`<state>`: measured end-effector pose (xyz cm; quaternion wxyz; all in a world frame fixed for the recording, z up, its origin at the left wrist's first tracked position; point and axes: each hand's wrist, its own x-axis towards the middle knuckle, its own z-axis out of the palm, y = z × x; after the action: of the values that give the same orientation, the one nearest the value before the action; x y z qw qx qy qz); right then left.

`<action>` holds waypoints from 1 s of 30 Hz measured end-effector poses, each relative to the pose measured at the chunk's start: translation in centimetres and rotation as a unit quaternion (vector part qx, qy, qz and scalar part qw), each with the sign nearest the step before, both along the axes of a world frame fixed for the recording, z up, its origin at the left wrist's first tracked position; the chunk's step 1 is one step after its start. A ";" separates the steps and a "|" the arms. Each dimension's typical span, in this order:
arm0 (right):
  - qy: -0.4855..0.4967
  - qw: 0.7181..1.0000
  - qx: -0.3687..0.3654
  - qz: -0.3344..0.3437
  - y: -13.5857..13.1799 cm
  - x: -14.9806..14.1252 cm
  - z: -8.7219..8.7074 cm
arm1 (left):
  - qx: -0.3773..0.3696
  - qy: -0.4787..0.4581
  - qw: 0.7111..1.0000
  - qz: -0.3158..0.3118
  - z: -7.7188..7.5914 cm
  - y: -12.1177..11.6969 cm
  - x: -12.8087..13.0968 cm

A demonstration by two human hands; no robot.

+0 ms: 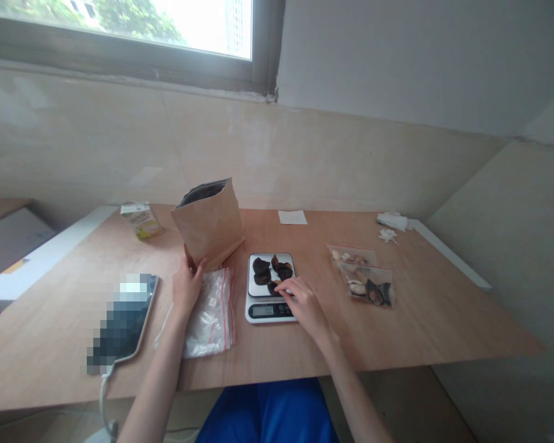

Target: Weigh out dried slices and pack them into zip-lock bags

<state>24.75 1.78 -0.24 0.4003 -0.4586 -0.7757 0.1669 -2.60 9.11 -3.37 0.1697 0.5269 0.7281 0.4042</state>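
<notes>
Two grips out. My left grip [187, 287], partly open, touched the kraft paper bag [207, 224]; my right grip [305, 307], curled, met the kitchen scale [263, 311] by dark dried pieces [261, 271], hold unclear.

Five dark dried pieces [260, 266]; two zip bags [361, 278]; one kraft paper bag [208, 224].

The kraft paper bag [207, 224] is standing right ahead of the left hand [188, 286], the digital kitchen scale [258, 311] is blocking the way just under the right hand [303, 306], and a passage of wooden tabletop [316, 264] is running from that hand's far side toward the zip bag [362, 280].
</notes>
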 end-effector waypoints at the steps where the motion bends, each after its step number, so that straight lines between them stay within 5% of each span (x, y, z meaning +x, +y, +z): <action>1: 0.012 1.000 0.005 -0.005 0.1 -0.1 0.4 | 0.002 -0.001 1.000 -0.001 0.0 0.0 0.0; 7: 0.119 0.991 0.051 -0.018 1.3 -1.6 6.2 | 0.010 0.010 1.000 -0.008 -0.5 0.1 -0.3; 12: 0.061 0.990 0.101 0.079 3.6 -4.5 11.5 | 0.033 0.009 0.999 -0.027 -0.8 0.1 -0.5; 22: -0.220 0.954 0.165 0.118 7.7 -8.5 11.6 | 0.061 -0.001 0.997 -0.042 -0.6 0.1 -0.3; 30: -0.186 0.963 0.177 0.085 7.5 -9.1 14.2 | 0.060 -0.025 0.997 -0.048 -0.5 0.0 -0.2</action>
<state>15.64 9.28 13.91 0.3077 -0.3360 -0.8897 -0.0277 -2.80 9.15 -3.87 0.1749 0.5605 0.6716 0.4518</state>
